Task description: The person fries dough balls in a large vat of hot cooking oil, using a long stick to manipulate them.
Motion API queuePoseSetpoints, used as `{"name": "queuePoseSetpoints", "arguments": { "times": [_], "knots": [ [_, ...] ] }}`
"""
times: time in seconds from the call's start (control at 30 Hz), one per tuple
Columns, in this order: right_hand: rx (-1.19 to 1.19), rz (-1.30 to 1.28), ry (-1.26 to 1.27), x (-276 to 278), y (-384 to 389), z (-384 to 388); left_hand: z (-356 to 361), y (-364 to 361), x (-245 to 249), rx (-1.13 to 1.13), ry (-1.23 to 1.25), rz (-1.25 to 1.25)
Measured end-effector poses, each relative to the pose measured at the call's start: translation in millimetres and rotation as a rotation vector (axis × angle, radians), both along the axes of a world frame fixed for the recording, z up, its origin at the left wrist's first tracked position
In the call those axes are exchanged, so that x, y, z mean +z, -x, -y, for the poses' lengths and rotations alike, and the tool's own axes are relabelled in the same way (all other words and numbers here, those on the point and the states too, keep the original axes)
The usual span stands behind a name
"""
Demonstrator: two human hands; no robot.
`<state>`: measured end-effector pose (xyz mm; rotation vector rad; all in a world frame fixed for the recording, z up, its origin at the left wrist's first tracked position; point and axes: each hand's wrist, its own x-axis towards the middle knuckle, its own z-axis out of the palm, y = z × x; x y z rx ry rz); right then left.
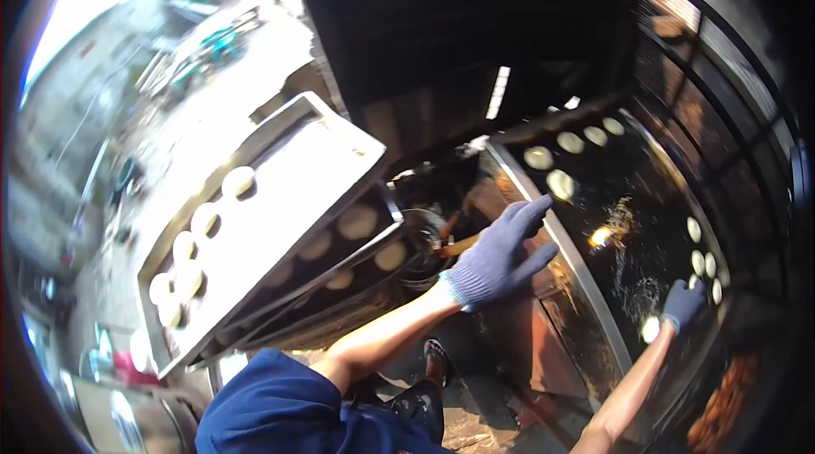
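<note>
A wide dark pan of liquid [620, 259] with a metal rim holds several pale round dough pieces [570, 142] along its far end and its right side. My left hand [503, 254], in a grey-blue knit glove, hangs by the pan's left rim, fingers apart and nothing in it. My right hand [684, 304], gloved the same way, is low over the pan's right side, beside a few dough pieces [711, 265]. Its fingertips are too small and blurred to show whether they hold one. Another pale piece [650, 329] floats left of that hand.
On the left, a tilted metal tray [284, 199] carries several dough balls [204, 219] along its left side. More trays with dough [357, 222] lie beneath it. Black metal bars [696, 46] curve behind the pan at right. A brown heap [724, 403] is at lower right.
</note>
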<state>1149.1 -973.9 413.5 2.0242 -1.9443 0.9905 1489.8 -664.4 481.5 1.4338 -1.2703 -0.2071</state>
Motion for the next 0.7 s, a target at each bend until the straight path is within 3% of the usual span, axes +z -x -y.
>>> {"name": "queuePoseSetpoints", "arguments": {
  "times": [0.07, 0.13, 0.2, 0.23, 0.27, 0.3, 0.33, 0.4, 0.43, 0.47, 0.53, 0.6, 0.7],
  "knots": [
    [0.298, 0.166, 0.211, 36, -75, 13, -122, -48, 26, 0.359, -0.131, 0.157],
    [0.705, 0.248, 0.317, 109, -186, -64, -249, -97, 22, 0.741, -0.232, 0.172],
    [1.088, 0.414, 0.147, 167, -297, -199, -384, -146, 5, 1.221, -0.449, 0.431],
    [1.25, 0.306, 0.046, 182, -338, -258, -448, -155, 2, 1.424, -0.713, 0.459],
    [1.482, 0.333, -0.202, 189, -377, -315, -508, -167, -1, 1.563, -1.065, 0.283],
    [1.69, 0.285, -0.508, 188, -413, -361, -551, -171, 1, 1.68, -1.093, 0.238],
    [1.891, 0.159, -0.541, 165, -457, -402, -588, -177, -5, 1.777, -1.077, 0.032],
    [2.134, -0.161, -0.67, 125, -530, -501, -657, -191, -36, 1.622, -1.12, -0.326],
    [2.194, -0.381, -0.652, 109, -559, -551, -665, -185, -36, 1.574, -1.067, -0.331],
    [2.301, -0.408, -0.706, 83, -584, -598, -663, -182, -36, 1.526, -1.007, -0.33],
    [2.156, -0.677, -0.711, 56, -615, -682, -673, -180, -33, 1.332, -0.932, -0.52],
    [2.089, -0.883, -0.757, 61, -609, -727, -662, -167, -25, 1.282, -0.808, -0.481],
    [2.22, -0.712, -0.683, 51, -589, -737, -631, -152, -3, 1.168, -0.577, -0.618]
  ]
}}
